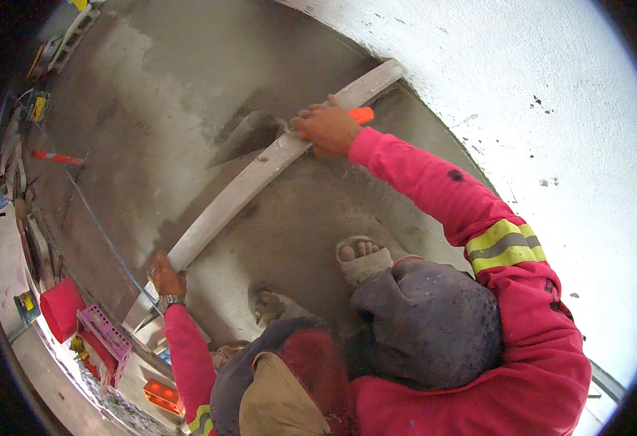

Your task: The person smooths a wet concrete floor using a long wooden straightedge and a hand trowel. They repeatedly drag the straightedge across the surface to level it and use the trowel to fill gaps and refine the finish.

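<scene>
A long pale screed board (235, 192) lies slantwise across the smeared grey mortar floor (180, 94), its far end close to the white wall. My left hand (164, 277), with a watch at the wrist, is closed around the board near its left end. Farther along, my right hand (327, 127) is wrapped round the orange handle (363, 115) of a trowel and also rests on the board's upper part. The trowel's pointed, mortar-covered blade (249, 136) sticks out beyond the board, over the floor. The fingers partly hide how the handle meets the blade.
A rough white wall (573, 145) borders the right side. A blue string (104, 232) runs along the left. Beyond it are a red-handled tool (58, 157), a red bucket (62, 309), a purple crate (107, 334) and an orange block with holes (162, 396). My sandalled foot (362, 260) stands on the mortar.
</scene>
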Available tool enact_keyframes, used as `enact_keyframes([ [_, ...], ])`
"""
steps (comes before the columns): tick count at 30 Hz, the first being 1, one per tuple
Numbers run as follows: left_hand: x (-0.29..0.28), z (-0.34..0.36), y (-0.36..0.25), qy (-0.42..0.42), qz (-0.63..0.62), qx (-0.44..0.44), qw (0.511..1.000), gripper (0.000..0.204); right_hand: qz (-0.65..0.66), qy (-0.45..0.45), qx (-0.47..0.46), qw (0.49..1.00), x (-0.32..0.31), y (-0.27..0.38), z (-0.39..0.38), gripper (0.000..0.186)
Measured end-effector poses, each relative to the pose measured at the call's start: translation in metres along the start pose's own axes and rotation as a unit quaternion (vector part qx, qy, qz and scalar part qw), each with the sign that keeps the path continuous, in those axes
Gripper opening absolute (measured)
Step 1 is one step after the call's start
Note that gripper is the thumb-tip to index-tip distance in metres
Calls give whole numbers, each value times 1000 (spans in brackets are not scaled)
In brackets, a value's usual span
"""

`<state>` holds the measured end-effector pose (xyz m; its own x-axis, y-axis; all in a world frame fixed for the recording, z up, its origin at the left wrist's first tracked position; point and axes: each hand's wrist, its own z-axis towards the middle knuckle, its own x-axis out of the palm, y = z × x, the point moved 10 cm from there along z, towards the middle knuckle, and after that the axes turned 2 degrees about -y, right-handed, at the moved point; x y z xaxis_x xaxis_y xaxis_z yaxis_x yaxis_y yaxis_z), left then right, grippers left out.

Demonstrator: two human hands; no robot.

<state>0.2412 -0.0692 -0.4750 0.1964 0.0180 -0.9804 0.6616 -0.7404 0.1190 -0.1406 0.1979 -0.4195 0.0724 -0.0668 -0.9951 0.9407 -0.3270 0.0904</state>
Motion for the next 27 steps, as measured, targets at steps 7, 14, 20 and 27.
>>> enact_keyframes([
  [7, 8, -12, 8, 5, 50, -15, 999, 89, -2, 20, 21, 1000, 4, 5, -26, 41],
  [14, 22, -23, -3, 13, 101, -9, 995, 91, 3, 92, 62, 994, 6, 1, -64, 64],
  [20, 31, -38, -5, 0, 88, 13, 996, 90, 13, 76, 65, 995, 4, 5, -92, 51],
  [27, 30, -70, -29, -22, 75, 56, 995, 89, 20, 23, 70, 997, -1, 9, -140, 40],
])
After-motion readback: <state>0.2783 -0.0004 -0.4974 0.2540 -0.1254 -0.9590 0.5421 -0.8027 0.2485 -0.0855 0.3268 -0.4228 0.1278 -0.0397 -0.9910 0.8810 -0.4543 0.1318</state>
